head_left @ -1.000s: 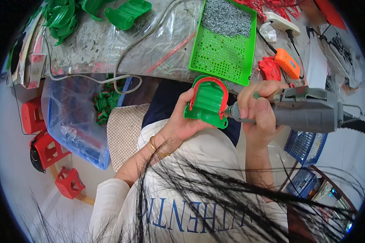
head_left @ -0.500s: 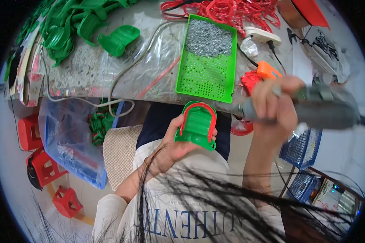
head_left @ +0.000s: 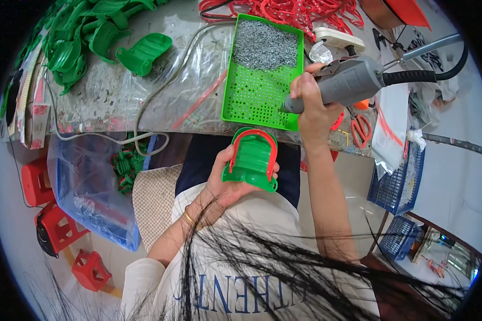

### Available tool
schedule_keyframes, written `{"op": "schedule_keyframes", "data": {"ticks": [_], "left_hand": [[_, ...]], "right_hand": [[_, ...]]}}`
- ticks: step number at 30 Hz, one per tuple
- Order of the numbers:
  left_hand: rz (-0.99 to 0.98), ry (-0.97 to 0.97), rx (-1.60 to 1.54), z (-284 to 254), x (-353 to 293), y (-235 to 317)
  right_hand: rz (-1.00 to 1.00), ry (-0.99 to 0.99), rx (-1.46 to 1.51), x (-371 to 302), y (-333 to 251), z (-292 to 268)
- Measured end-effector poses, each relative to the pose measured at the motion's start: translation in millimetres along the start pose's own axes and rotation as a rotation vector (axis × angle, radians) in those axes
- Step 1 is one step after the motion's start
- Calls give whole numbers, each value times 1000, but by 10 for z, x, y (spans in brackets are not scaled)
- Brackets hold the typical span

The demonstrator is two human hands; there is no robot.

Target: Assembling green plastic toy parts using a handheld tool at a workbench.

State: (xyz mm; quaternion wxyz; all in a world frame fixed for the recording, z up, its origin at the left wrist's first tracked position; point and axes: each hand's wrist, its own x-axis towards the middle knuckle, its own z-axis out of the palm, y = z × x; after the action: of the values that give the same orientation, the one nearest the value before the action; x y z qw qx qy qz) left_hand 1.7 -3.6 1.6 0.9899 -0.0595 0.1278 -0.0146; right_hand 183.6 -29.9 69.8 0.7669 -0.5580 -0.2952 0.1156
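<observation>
In my left hand [head_left: 223, 184] is a curved green plastic part [head_left: 254, 156], held above my lap with the fingers wrapped round its sides. A red U-shaped strip [head_left: 257, 132] lines the inside of its far edge. My right hand [head_left: 314, 115] grips a grey electric screwdriver [head_left: 351, 81] lying nearly level. The tool's tip is over the lower right part of a green perforated tray [head_left: 246, 99]; whether it touches the tray, I cannot tell. Small metal screws [head_left: 265, 45] fill the tray's far half.
More green parts [head_left: 144, 53] lie at the table's far left. Red strips [head_left: 284, 12] heap behind the tray, beside a white power strip [head_left: 337, 38]. Red-handled scissors [head_left: 361, 131] rest at right. A plastic-lined blue crate [head_left: 91, 200] and red stools [head_left: 91, 270] stand at lower left.
The screwdriver in my right hand has swung from beyond the tray's right side to over the tray. My left hand still holds the green part, and the whole view has shifted slightly.
</observation>
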Motion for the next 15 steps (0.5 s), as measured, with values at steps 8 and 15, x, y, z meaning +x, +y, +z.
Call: {"op": "schedule_keyframes", "data": {"ticks": [8,15], "left_hand": [[0,-46,31,-35,-12,11],[2,12,-10,-54,-29,22]], "right_hand": [[-3,9,-61,-20,8,49],[-19,-10,-67,-27,40,73]]}}
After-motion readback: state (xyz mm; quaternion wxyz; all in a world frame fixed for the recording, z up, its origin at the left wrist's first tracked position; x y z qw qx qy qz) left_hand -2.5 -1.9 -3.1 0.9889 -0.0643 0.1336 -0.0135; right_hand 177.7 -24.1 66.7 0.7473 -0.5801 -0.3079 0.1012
